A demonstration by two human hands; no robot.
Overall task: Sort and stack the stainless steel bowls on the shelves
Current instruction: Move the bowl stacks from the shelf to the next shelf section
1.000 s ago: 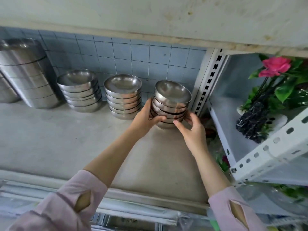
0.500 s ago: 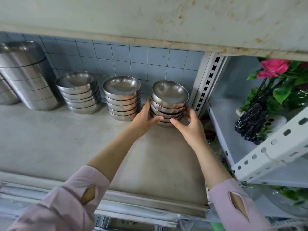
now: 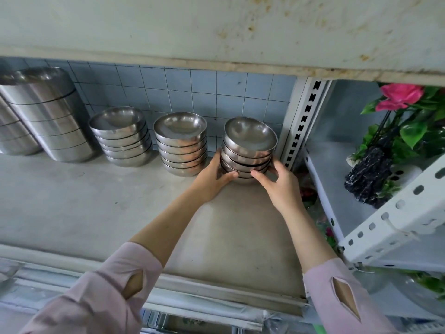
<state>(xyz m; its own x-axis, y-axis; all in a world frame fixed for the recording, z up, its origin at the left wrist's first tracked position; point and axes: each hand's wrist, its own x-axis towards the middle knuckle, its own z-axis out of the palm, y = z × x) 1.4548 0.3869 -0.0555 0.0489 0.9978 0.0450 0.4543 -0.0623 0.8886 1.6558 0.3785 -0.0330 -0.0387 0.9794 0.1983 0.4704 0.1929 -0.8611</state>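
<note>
Both hands have slid lower on the bowl stack point(image 3: 248, 150). The left hand point(image 3: 212, 175) and right hand point(image 3: 279, 186) curl round its base, thumbs nearly meeting. Looks parked at the shelf's point(image 3: 96, 201) right end, top bowl crooked. Slotted upright point(image 3: 301, 121) is just beside it, neighbouring stack point(image 3: 183, 145) is near, and there's open room in front.

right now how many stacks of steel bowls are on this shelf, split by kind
shallow bowl stacks: 3 (left stack, middle stack, right stack held between the left hand and right hand)
deep bowl stacks: 2 (tall stack, edge stack cut off by the frame)
total: 5 stacks
</note>
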